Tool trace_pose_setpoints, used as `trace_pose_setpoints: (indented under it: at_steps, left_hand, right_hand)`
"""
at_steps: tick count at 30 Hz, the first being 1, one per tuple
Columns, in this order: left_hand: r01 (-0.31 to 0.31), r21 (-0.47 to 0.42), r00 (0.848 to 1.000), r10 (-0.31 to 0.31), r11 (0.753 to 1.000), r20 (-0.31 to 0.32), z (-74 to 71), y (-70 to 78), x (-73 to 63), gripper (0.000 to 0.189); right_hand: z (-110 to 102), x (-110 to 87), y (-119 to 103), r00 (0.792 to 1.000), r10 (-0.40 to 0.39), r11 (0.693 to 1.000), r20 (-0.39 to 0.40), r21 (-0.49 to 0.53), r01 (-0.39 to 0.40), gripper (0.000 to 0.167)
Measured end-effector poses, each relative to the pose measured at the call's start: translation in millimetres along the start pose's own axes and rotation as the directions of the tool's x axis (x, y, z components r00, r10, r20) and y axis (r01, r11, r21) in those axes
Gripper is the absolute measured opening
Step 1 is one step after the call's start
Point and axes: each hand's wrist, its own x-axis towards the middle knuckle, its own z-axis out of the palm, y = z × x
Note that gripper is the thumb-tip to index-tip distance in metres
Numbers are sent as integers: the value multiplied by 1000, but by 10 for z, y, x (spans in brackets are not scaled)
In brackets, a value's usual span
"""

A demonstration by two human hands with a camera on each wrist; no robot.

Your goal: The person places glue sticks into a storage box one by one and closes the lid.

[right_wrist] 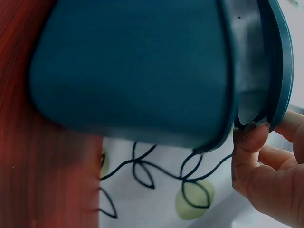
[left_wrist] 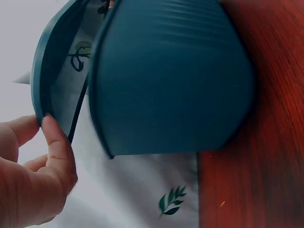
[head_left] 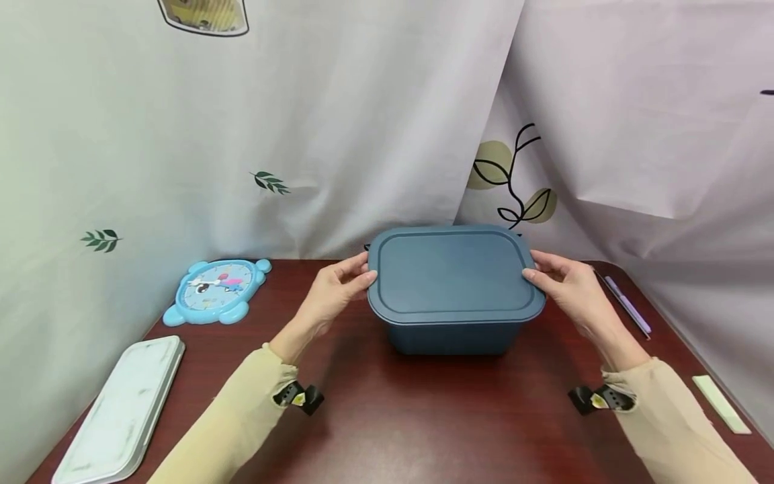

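Note:
A blue-grey lid [head_left: 450,272] with rounded corners is held level between both hands. Below it stands a matching deep box [head_left: 453,339] on the table. My left hand [head_left: 332,292] pinches the lid's left edge, thumb on top and fingers under the rim. At the opposite edge my right hand [head_left: 568,289] pinches the lid in the same way. In the left wrist view a gap shows between the lid [left_wrist: 40,71] and the rim of the box [left_wrist: 171,85]. The right wrist view also shows the lid [right_wrist: 284,57] apart from the box [right_wrist: 133,71]. The box's inside is hidden.
A light blue animal-shaped clock [head_left: 216,291] lies at the back left. In front of it is a white flat case [head_left: 123,410]. To the right lie a purple pen [head_left: 627,306] and a pale strip [head_left: 721,403]. A patterned curtain [head_left: 363,134] hangs behind the table.

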Motion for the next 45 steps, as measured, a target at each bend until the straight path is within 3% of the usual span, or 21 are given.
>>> trace_pose_setpoints:
  at_steps: [6, 13, 17, 24, 30, 37, 45]
  left_hand:
    - [49, 69, 998, -52, 996, 37, 89, -85, 140, 58]
    - [128, 140, 991, -131, 982, 9, 102, -109, 249, 58]
    - [139, 110, 990, -142, 984, 18, 94, -142, 282, 57]
    - [144, 53, 989, -146, 988, 38, 96, -178, 276, 55]
    - [153, 20, 987, -154, 988, 44, 102, -199, 266, 54]
    - [149, 24, 987, -151, 988, 64, 79, -199, 259, 54]
    - [136, 36, 985, -139, 990, 100, -43, -205, 172, 53]
  right_hand:
    - [51, 65, 156, 999, -1, 999, -38, -32, 0, 48]
    - [88, 104, 249, 999, 51, 999, 8, 0, -51, 50]
    - [89, 103, 263, 994, 96, 995, 46, 19, -97, 54]
    - [96, 82, 280, 991, 113, 992, 74, 44, -116, 57]
    - [119, 48, 294, 991, 122, 992, 53, 19, -124, 58]
    - [140, -33, 261, 994, 110, 993, 27, -37, -109, 57]
    - [185, -161, 217, 997, 72, 997, 42, -23, -71, 55]
